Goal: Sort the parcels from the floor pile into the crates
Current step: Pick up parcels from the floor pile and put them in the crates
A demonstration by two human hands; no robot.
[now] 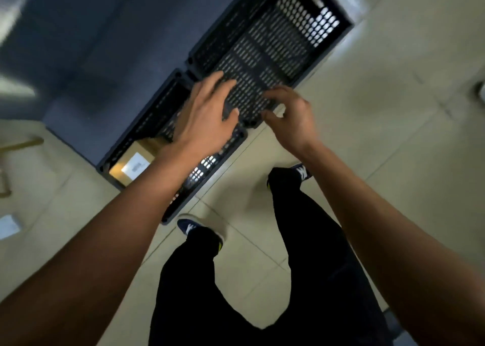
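Observation:
Two dark perforated crates stand side by side against a dark wall. The left crate (pixel 126 146) holds a brown cardboard parcel (pixel 133 162) with a white label. The right crate (pixel 275 49) shows only its mesh floor. My left hand (pixel 204 117) hovers over the gap between the crates with fingers spread and relaxed, holding nothing. My right hand (pixel 291 115) hovers over the near rim of the right crate, fingers loosely curled and empty. The frame is motion-blurred.
My legs in black trousers and dark blue shoes (pixel 189 226) stand on the pale tiled floor just in front of the crates. A white-labelled parcel (pixel 9 226) lies at the left edge. A tan frame (pixel 15 146) sits at the far left.

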